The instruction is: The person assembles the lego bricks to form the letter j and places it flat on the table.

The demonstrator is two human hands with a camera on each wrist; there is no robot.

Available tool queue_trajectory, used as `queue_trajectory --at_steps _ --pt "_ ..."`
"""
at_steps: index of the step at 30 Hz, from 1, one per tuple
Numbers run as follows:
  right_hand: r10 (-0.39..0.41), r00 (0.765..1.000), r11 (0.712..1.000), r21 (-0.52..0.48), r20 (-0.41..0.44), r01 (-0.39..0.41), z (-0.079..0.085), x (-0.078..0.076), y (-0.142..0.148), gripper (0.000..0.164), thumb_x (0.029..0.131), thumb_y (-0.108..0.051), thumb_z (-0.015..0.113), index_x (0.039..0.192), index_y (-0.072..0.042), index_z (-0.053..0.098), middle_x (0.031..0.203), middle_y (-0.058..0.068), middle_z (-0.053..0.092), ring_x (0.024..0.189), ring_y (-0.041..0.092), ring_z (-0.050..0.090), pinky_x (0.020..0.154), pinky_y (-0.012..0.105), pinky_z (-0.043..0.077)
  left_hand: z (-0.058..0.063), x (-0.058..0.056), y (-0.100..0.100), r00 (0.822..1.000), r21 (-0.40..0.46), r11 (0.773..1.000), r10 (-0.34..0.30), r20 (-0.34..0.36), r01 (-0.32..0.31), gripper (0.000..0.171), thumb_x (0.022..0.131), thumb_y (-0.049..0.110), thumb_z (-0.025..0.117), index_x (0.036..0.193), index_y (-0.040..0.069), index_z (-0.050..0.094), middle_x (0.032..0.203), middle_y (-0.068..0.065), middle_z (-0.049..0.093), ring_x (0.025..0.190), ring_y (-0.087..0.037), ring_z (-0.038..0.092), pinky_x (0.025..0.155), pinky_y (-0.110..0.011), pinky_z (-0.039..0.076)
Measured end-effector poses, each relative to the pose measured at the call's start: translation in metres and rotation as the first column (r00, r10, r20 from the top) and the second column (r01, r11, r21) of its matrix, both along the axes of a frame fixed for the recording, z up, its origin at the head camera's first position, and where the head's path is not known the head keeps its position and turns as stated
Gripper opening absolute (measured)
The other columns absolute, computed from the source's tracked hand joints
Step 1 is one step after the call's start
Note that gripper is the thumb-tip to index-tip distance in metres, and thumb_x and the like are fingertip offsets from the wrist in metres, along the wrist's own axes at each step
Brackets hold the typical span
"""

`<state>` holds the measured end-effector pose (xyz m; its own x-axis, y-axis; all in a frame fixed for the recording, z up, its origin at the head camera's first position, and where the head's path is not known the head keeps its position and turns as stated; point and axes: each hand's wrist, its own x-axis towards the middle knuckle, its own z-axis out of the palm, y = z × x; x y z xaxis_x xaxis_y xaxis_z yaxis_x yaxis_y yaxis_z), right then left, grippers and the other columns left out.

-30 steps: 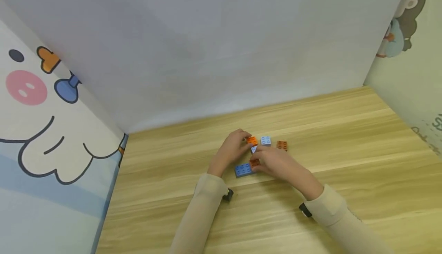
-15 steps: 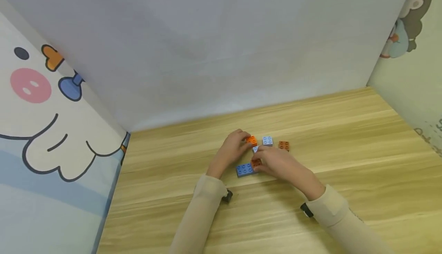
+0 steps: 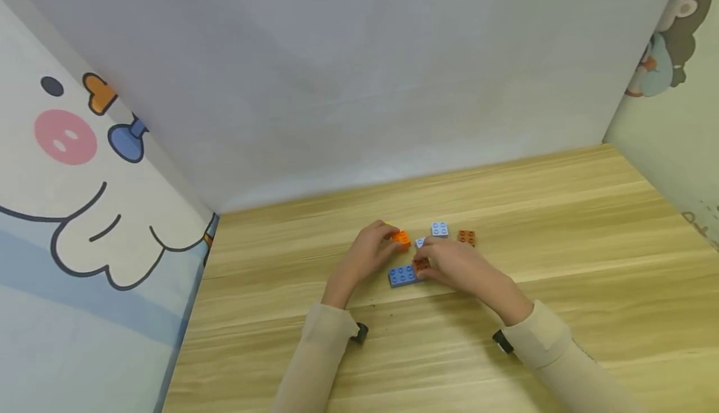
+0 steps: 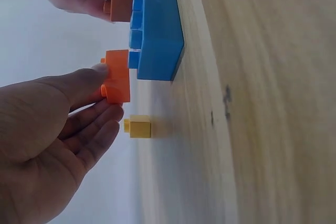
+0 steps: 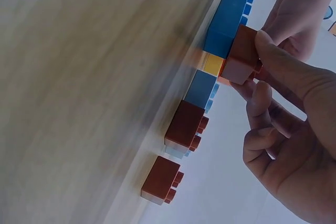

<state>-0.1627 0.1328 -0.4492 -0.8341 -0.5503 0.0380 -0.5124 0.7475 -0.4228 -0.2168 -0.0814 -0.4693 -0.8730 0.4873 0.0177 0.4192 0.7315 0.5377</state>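
While the right hand (image 3: 459, 264), slanting in from the near right, pinches a brown brick (image 5: 242, 51), the blue brick (image 3: 401, 275) stretches leftward from that grip, its long axis running roughly side to side. The right hand is nearer, right at the blue end; I can't tell whether the two are joined. The left hand (image 3: 366, 252) pinches an orange brick (image 4: 119, 76), the blue one lying on the person's side of that grip.

Free tabletop (image 3: 421, 363) between the sleeves (image 3: 316, 357), blue brick (image 3: 401, 276) barring its far end, open room rightward
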Motion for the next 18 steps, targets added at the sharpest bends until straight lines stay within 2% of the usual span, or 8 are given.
queue_trajectory --at_steps 10,14,18 --pt "0.006 1.0 1.0 0.001 0.013 -0.006 0.0 0.0 0.0 0.021 0.09 -0.026 0.078 0.107 -0.014 0.076 0.099 -0.002 0.069 0.076 0.005 0.054 0.067 0.021 0.047 0.004 0.031 -0.017 1.0 0.063 0.998 -0.018 0.005 0.017 0.035 0.103 0.027 0.061 0.131 0.006 0.065 0.123 -0.008 0.067 0.112 -0.023 0.064 0.101 -0.04 0.055" --pt "0.009 1.0 1.0 0.002 0.009 -0.009 -0.001 -0.001 -0.001 0.02 0.091 -0.025 0.078 0.107 -0.013 0.076 0.099 -0.002 0.069 0.077 0.005 0.055 0.068 0.022 0.048 0.005 0.04 -0.022 1.0 0.072 0.997 -0.024 -0.006 0.024 0.033 0.103 0.025 0.062 0.13 0.007 0.066 0.127 -0.009 0.068 0.117 -0.024 0.065 0.103 -0.041 0.054" --pt "0.012 1.0 1.0 0.001 0.014 -0.012 0.0 -0.001 -0.003 0.018 0.09 -0.025 0.078 0.105 -0.014 0.076 0.099 -0.002 0.069 0.078 0.006 0.057 0.069 0.023 0.05 0.007 0.048 -0.028 1.0 0.079 0.997 -0.021 0.013 0.02 0.032 0.102 0.024 0.064 0.128 0.006 0.067 0.127 -0.009 0.068 0.119 -0.025 0.065 0.104 -0.042 0.054"
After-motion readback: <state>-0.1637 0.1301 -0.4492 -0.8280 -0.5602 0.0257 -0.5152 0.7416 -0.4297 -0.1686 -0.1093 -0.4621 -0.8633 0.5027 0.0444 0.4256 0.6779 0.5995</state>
